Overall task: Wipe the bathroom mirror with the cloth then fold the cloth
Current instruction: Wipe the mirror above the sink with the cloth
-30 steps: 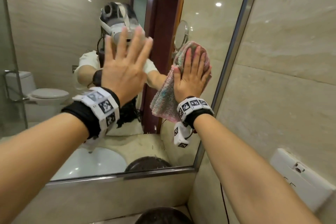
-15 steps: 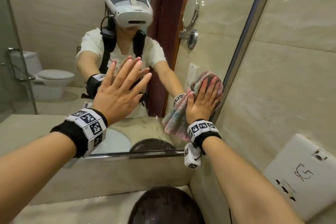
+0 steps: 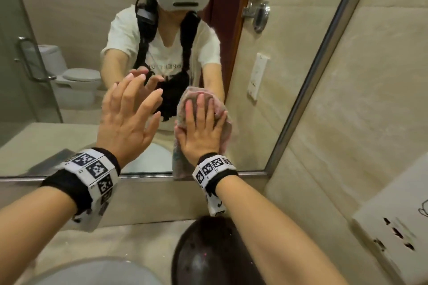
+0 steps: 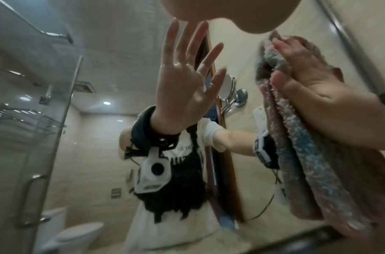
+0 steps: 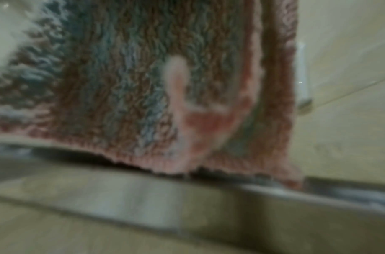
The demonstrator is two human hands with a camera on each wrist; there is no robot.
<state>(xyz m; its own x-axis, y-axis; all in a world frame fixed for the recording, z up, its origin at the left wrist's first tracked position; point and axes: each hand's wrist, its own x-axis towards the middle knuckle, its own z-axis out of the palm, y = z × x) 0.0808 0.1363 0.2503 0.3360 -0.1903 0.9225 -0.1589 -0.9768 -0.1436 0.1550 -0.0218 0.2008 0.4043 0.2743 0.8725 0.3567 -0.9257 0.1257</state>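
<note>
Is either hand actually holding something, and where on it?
The right hand presses the cloth flat against the mirror, palm over its middle. The left hand holds nothing.

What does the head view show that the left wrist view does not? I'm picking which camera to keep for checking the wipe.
Head only: the left hand itself, fingers spread, and the dark round bowl on the counter below the mirror.
Left wrist only: the cloth's hanging folds from the side, and a reflected towel rack.
Both: the right hand pressing the pink and blue terry cloth flat against the metal-framed mirror.
</note>
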